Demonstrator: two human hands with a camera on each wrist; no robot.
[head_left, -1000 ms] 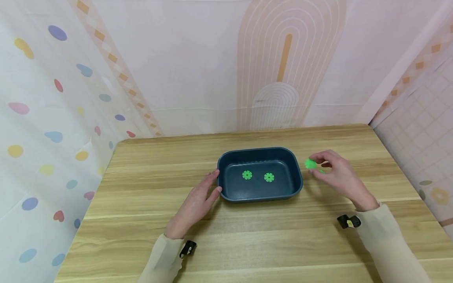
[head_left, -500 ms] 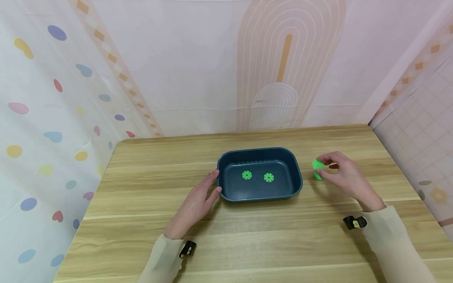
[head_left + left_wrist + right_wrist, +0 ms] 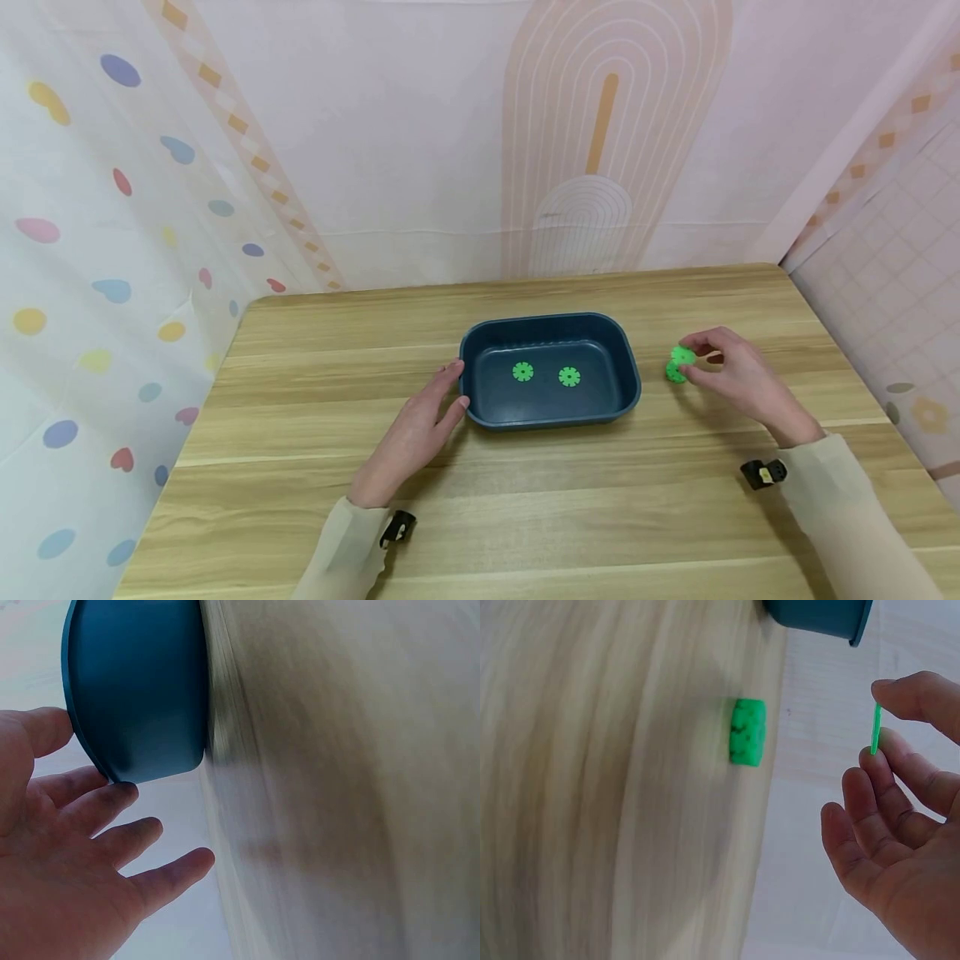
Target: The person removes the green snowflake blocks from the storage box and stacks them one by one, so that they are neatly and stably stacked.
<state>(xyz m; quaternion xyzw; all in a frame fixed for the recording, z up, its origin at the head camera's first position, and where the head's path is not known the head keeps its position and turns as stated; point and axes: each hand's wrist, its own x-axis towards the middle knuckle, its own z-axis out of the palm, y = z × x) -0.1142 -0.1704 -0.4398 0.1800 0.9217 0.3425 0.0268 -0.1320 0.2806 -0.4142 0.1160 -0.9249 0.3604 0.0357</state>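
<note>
With thumb and fingertips my right hand (image 3: 738,379) pinches a thin green notched disc (image 3: 876,729) by its edges. In the right wrist view the disc is seen edge-on, held up off the table. Below it, a short stack of similar green discs (image 3: 748,732) stands on the wood; the held disc partly covers the stack in the head view. To the left is a dark blue rectangular bin (image 3: 555,423), with two green discs lying flat and apart on its floor, a left disc (image 3: 522,372) and a right disc (image 3: 569,377). My left hand (image 3: 412,429) touches the bin's left rim, its fingers loosely extended.
The wood-grain table (image 3: 540,517) extends around the bin on every side. A patterned cloth (image 3: 420,150) hangs behind its back edge, with more cloth at both sides. A small black device (image 3: 763,474) sits at the right wrist, and another black device (image 3: 397,528) at the left.
My right hand has moved right, away from the bin, carrying the pinched disc until it overlaps the stack in the head view. The left hand and the bin have stayed put.
</note>
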